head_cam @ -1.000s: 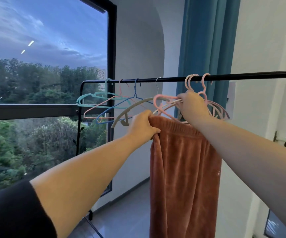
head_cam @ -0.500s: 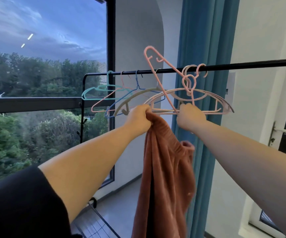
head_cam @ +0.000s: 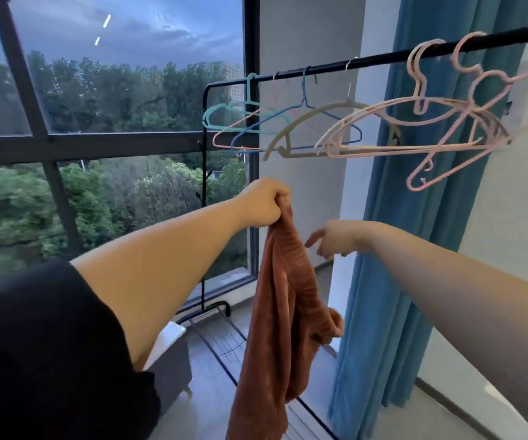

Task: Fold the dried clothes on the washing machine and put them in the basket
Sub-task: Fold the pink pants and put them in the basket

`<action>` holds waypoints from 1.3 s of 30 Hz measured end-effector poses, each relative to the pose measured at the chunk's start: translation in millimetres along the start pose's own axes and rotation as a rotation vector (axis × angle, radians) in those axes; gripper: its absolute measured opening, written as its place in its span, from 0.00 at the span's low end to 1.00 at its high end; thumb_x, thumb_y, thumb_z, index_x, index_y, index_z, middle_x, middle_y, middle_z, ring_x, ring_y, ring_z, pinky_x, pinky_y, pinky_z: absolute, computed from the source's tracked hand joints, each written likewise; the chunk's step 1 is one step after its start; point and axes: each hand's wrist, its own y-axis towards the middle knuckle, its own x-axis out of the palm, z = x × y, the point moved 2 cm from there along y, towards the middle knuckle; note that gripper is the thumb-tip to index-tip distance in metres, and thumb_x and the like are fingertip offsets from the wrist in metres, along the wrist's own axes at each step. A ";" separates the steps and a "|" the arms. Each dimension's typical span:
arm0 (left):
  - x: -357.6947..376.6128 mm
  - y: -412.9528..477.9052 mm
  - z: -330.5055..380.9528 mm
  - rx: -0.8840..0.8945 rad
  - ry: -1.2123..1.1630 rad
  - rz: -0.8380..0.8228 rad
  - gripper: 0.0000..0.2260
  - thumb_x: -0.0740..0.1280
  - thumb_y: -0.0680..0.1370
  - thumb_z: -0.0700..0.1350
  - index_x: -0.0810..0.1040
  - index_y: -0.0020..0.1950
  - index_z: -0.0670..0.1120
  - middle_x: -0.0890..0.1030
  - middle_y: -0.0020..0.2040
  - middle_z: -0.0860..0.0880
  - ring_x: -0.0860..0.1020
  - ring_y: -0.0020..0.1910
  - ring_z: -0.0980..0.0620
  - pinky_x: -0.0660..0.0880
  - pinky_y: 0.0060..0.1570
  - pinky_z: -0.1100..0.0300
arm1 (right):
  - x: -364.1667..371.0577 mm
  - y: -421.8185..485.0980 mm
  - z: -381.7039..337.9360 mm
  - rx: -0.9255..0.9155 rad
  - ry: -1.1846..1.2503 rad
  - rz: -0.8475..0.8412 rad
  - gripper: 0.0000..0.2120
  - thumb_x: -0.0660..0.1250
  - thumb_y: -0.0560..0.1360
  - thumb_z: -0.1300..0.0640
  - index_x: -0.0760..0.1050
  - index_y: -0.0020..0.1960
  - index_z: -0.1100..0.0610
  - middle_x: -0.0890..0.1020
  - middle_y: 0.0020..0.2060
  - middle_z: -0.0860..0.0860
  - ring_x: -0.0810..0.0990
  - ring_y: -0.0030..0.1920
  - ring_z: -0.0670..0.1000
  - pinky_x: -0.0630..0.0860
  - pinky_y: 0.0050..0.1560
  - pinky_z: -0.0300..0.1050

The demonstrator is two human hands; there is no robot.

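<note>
Rust-brown garment (head_cam: 284, 296) hangs bunched from my left hand (head_cam: 264, 201), which is closed into a fist around its top edge, knuckles up, arm stretched out in front of me. The soft, ribbed-looking fabric drops straight down from that grip in a long twisted fold, with one gathered part bulging out to the right lower down, and its bottom runs out of view. My right hand (head_cam: 335, 239) is lower and to the right of the fist, fingers loosely spread and pointing left toward the cloth, holding nothing. The fingertips are just beside the fabric; I cannot tell whether they touch it.

A black sleeve (head_cam: 34, 344) covers my left upper arm. Above both hands, well apart from the garment, a black rail (head_cam: 383, 57) carries bare hangers: a teal hanger (head_cam: 224, 111) nearest the rail's corner post, then a blue hanger (head_cam: 300, 114), a beige hanger (head_cam: 307, 120) and a cluster of pink hangers (head_cam: 415, 128) to the right. One pink hanger (head_cam: 446, 166) lies tilted across the cluster, its hook end low. A blue curtain (head_cam: 383, 281) hangs behind my right hand. Left of the rack, a dark-framed window (head_cam: 46, 138) looks onto trees and a dusky sky. On the floor below my left arm stands a grey box (head_cam: 173, 360) with a pale top.
</note>
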 end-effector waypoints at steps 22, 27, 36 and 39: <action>-199.8 -314.2 -229.9 -0.815 0.295 0.083 0.14 0.74 0.71 0.47 0.71 0.47 0.44 0.73 0.45 0.47 0.72 0.43 0.50 0.70 0.35 0.59 | 149.5 6.1 -381.2 -0.576 0.351 -0.007 0.09 0.69 0.75 0.53 0.82 0.46 0.59 0.83 0.42 0.55 0.79 0.40 0.50 0.74 0.38 0.39; -241.4 -405.9 -261.2 -0.930 0.471 0.062 0.14 0.65 0.72 0.39 0.76 0.58 0.43 0.77 0.52 0.45 0.77 0.51 0.44 0.74 0.39 0.59 | 182.9 -31.3 -484.8 -0.755 0.077 -0.033 0.09 0.77 0.66 0.55 0.81 0.42 0.58 0.80 0.35 0.51 0.78 0.38 0.49 0.74 0.39 0.40; -290.1 -526.5 -290.8 -1.178 0.528 0.330 0.06 0.61 0.69 0.36 0.72 0.32 0.42 0.76 0.37 0.43 0.77 0.38 0.43 0.73 0.34 0.57 | 249.2 -68.5 -600.3 -0.864 -0.279 0.364 0.11 0.65 0.71 0.66 0.77 0.52 0.58 0.80 0.53 0.57 0.79 0.55 0.60 0.71 0.45 0.47; -307.7 -562.2 -298.8 -1.248 0.504 0.479 0.06 0.60 0.69 0.35 0.75 0.34 0.41 0.75 0.33 0.45 0.77 0.37 0.44 0.71 0.32 0.57 | 264.1 -76.2 -633.1 -0.915 -0.302 0.422 0.10 0.64 0.72 0.66 0.77 0.52 0.58 0.80 0.53 0.57 0.79 0.55 0.60 0.72 0.46 0.47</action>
